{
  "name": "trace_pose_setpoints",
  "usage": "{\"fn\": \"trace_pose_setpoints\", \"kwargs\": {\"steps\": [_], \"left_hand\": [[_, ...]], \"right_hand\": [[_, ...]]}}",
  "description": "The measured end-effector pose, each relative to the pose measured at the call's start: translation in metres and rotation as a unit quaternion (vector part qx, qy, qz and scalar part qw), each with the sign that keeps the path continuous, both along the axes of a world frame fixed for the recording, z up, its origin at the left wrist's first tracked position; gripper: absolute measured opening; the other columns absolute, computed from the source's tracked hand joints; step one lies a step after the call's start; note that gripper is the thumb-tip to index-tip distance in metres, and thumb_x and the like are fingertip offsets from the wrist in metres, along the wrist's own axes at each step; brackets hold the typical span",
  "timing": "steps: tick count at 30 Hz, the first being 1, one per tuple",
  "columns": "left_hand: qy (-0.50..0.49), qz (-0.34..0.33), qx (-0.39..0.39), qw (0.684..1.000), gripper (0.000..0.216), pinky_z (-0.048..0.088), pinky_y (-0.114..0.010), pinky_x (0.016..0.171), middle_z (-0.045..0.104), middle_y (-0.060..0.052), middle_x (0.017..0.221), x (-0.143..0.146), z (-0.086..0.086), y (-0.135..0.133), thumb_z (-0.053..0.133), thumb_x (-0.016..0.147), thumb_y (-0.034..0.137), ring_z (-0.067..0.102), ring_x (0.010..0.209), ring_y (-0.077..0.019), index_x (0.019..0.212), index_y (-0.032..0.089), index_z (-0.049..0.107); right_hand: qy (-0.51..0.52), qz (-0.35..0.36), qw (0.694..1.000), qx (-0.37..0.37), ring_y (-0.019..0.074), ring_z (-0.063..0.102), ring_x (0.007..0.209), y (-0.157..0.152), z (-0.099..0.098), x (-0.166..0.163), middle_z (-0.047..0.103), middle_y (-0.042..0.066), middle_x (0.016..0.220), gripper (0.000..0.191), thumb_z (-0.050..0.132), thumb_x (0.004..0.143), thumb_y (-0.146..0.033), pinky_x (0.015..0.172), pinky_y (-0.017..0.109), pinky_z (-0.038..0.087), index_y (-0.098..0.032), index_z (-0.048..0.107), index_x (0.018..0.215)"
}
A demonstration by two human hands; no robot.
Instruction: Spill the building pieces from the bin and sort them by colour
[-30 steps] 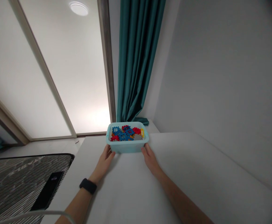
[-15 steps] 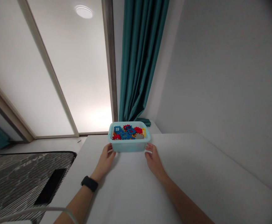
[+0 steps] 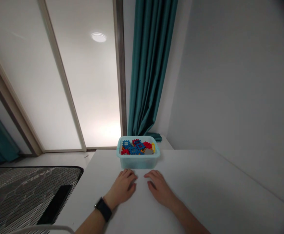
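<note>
A pale blue plastic basin [image 3: 139, 162] stands at the far end of the white table. Inside it lie several toothed plastic building pieces [image 3: 136, 148], mostly blue and red, with some yellow and grey. Just in front of the basin's near wall, my left hand [image 3: 123, 188] rests over the tabletop with fingers apart and nothing held. My right hand [image 3: 160, 189] mirrors it on the other side, thumb apart from the fingers, also holding nothing. A gap separates the two hands. On my left wrist is a dark watch [image 3: 103, 209].
The white table [image 3: 137, 217] meets a grey wall [image 3: 229, 81] on the right. A teal curtain [image 3: 149, 71] hangs behind the basin. Left of the table are a dark patterned mattress [image 3: 22, 195] with a black flat object [image 3: 55, 204]. A pale curved bar [image 3: 42, 227] crosses the lower left.
Both hands have left the sides of the basin and drawn inward and nearer to me, in front of it. The camera view has tilted up slightly, and the basin appears lower.
</note>
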State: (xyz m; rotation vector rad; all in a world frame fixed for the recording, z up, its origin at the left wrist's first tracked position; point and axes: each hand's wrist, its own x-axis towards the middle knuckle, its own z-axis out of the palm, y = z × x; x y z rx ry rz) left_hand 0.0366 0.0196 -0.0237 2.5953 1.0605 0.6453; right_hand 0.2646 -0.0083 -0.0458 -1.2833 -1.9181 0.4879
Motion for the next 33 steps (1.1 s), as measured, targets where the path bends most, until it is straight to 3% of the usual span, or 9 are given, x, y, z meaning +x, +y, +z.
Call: {"fn": "trace_pose_setpoints", "kwargs": {"steps": [6,33], "left_hand": [[0.03,0.002,0.004,1.0,0.03,0.043,-0.044,0.101,0.062,-0.008,0.119,-0.0024,-0.0032,0.002,0.053,0.088,0.018,0.052,0.116,-0.0271,0.115,0.024,0.063],[0.031,0.012,0.004,0.999,0.03,0.043,-0.044,0.1,0.06,-0.007,0.12,-0.0013,-0.0047,0.0021,0.055,0.087,0.017,0.052,0.116,-0.0271,0.116,0.024,0.061]], "right_hand": [[-0.088,0.025,0.995,-0.034,0.0269,0.055,0.114,-0.0041,0.0038,-0.0005,0.064,0.008,0.115,0.037,0.051,0.083,-0.01,0.103,0.045,0.041,-0.024,0.065,0.115],[-0.091,0.029,0.995,-0.04,0.0256,0.056,0.114,-0.0045,0.0086,0.003,0.065,0.007,0.116,0.034,0.05,0.084,-0.009,0.103,0.042,0.041,-0.023,0.065,0.112]]}}
